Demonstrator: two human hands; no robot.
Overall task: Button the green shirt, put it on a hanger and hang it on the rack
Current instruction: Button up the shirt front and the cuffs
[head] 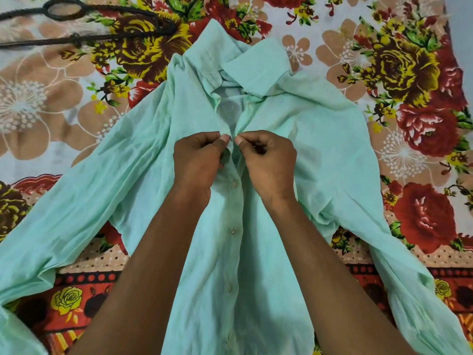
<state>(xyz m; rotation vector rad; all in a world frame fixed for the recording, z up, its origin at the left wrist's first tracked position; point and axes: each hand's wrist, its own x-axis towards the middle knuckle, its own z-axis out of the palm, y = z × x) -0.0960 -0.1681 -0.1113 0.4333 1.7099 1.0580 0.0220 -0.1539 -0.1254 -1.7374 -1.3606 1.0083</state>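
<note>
Centrally on the floral bedsheet (384, 60) lies the green shirt (143, 160), thin, limp and light. Left hand (198, 156) and right hand (266, 160) pinch the placket edges below the collar (256, 65); lower buttons (234, 185) appear fastened. Hold the hems, since loose cloth likely slips. A dark hanger (102, 24) rests near the far-left corner.

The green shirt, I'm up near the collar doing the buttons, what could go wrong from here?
1. Both hands, left hand and right hand, pinch the placket of the green shirt where the cloth is bunched, so the button may catch the wrong hole.
2. The collar lies twisted and folded; buttoned like that, it may sit crooked on the hanger.
3. The sleeves are spread wide and may drag when lifted.
</note>
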